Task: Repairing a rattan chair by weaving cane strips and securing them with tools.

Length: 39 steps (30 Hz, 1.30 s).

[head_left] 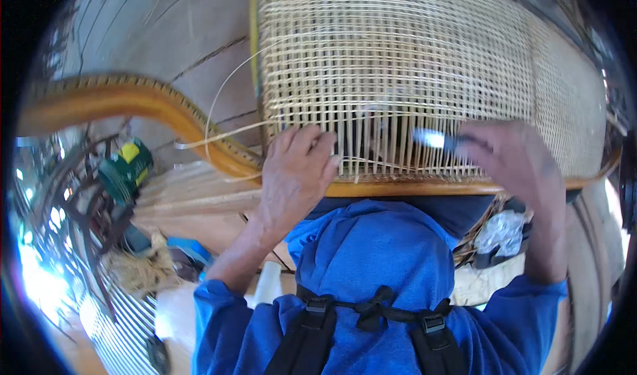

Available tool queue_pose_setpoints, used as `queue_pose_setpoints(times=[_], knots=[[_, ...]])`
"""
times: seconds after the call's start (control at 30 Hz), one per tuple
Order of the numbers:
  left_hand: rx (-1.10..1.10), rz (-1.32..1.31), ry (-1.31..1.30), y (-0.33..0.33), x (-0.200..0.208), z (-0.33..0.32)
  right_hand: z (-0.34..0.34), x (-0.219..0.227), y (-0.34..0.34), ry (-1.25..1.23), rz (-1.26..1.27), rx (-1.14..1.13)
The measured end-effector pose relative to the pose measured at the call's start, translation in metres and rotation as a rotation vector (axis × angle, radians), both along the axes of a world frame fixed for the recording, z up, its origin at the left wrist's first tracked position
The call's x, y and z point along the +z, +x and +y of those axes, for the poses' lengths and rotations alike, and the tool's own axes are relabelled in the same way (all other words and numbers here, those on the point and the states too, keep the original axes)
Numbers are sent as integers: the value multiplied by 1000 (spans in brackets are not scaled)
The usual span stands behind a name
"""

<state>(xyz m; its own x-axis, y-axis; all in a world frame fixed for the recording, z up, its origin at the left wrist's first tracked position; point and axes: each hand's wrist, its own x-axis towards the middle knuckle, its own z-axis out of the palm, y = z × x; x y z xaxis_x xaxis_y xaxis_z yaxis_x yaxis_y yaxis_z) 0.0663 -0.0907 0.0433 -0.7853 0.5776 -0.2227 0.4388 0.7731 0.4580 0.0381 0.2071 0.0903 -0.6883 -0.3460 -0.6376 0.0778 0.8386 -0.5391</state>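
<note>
A woven cane panel (398, 56) on a wooden frame spreads before me, its near part showing bare upright strands with gaps. At the panel's near left corner, my left hand (295, 159) curls its fingers over the cane strands, thumb pressed at the weave. My right hand (514, 152) grips a dark-handled tool (431, 138) with a shiny metal end, held over the near right part of the weave. Motion blurs the tool, so its exact kind is unclear. A loose cane strand (225, 136) loops out past the panel's left edge beside my left hand.
A curved wooden frame piece (139, 103) reaches out to the left. A green can (126, 169) with a yellow patch stands left of me, near a bundle of tan fibre (142, 269). A clear plastic bag (501, 234) lies below my right forearm.
</note>
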Motion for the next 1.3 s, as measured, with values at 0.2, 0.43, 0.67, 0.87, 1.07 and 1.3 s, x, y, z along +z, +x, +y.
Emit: queue_pose_setpoints(times=[0.2, 0.43, 0.67, 0.87, 1.07, 1.3], knots=[[25, -45, -92, -2, -4, 6, -31, -17, -13, -122, -27, -159], [67, 18, -143, 13, -9, 9, -41, -23, -17, -146, -229, 34], [113, 18, -129, 13, -14, 13, -39, -14, -14, -183, -222, 66], [117, 34, -123, 12, -16, 15, -45, -21, -10, -95, -157, 35], [122, 59, -131, 9, -7, 14, -28, -6, -9, -107, -214, -67], [-52, 322, -394, -43, 17, -44, -20, 2, -5, -117, -104, -45]])
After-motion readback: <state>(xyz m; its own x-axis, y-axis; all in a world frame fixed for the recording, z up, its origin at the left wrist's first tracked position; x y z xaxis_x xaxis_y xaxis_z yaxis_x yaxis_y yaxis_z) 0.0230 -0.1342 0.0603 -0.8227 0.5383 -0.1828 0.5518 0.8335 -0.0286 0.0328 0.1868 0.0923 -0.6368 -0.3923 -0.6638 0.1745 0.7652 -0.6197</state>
